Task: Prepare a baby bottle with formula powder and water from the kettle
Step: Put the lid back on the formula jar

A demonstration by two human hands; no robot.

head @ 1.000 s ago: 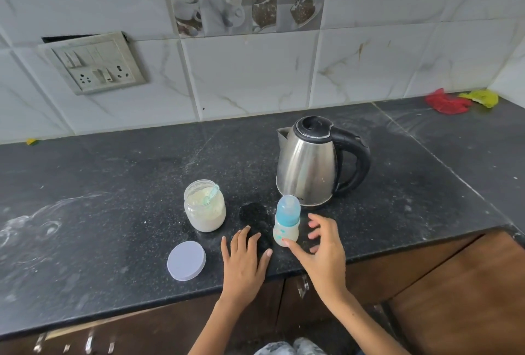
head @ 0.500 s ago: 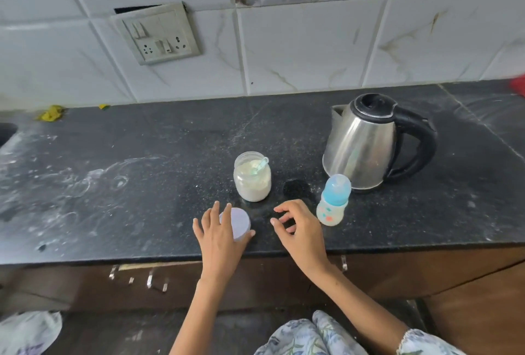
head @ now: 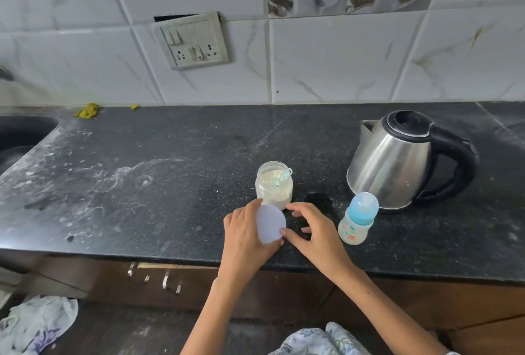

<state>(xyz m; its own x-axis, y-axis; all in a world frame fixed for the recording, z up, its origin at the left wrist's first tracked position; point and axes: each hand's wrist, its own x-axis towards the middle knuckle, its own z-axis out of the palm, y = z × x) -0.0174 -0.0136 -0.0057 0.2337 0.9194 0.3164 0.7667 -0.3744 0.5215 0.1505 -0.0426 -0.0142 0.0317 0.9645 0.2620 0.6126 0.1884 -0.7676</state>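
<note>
Single head view, high above desk [head: 170,184], tilted forward-down; tiled wall [head: 341,65] fills frame top, hands close at lower centre.

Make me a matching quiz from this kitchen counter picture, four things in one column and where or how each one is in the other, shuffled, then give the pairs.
Things
1. round pale lilac lid
2. clear glass jar of formula powder
3. small baby bottle with blue cap
4. steel kettle with black handle

States
A. open, with a scoop inside
B. standing capped in front of the kettle
C. held in the left hand
D. furthest right on the counter, lid closed

Pairs: 1-C, 2-A, 3-B, 4-D
</note>
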